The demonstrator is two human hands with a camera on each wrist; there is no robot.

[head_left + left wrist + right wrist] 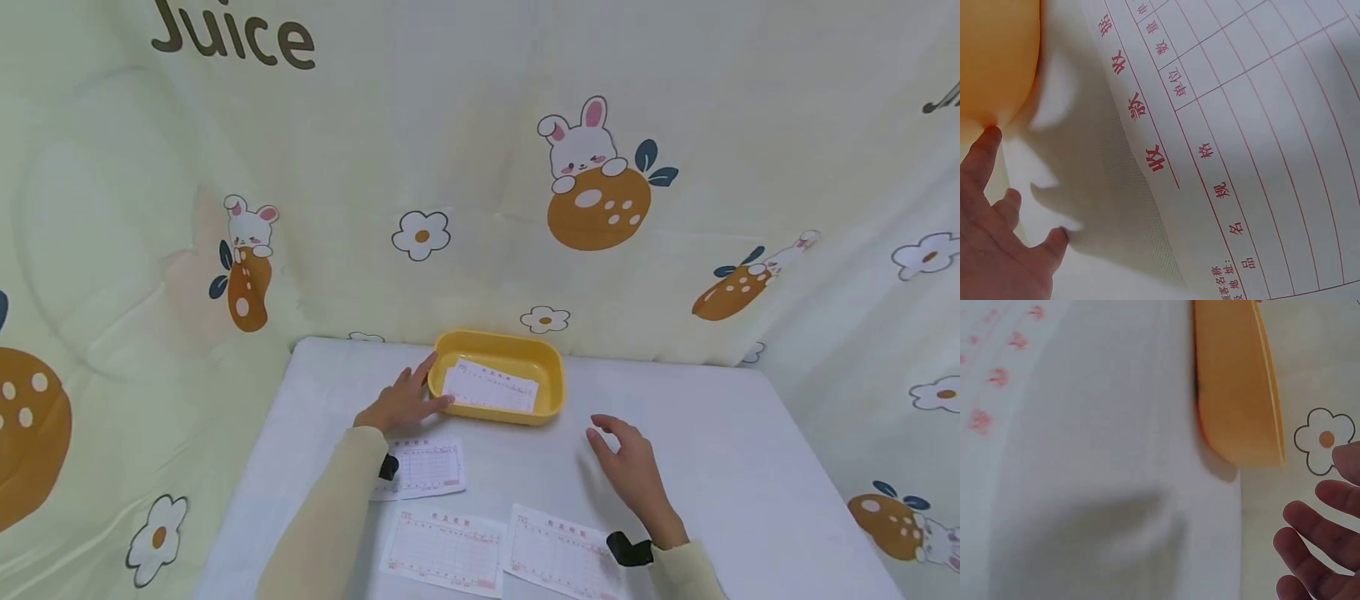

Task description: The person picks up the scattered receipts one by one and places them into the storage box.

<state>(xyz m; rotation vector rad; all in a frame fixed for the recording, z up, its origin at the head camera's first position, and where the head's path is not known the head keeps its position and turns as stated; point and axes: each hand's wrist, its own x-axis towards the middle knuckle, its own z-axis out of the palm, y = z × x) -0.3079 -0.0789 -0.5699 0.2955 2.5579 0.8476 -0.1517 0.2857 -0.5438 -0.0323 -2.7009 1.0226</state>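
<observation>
A yellow plastic basin stands at the back middle of the table, with white printed receipt slips lying inside. My left hand is at its left end, fingers spread and thumb by the front rim; the left wrist view shows a fingertip touching the basin's wall. Under my left forearm lies another receipt slip, partly hidden by the sleeve. My right hand hovers to the right of the basin, fingers loosely bent with nothing between them.
Two more receipt slips, a left one and a right one, lie side by side at the table's front. A white cloth covers the table. Behind it hangs a printed curtain with rabbits and flowers.
</observation>
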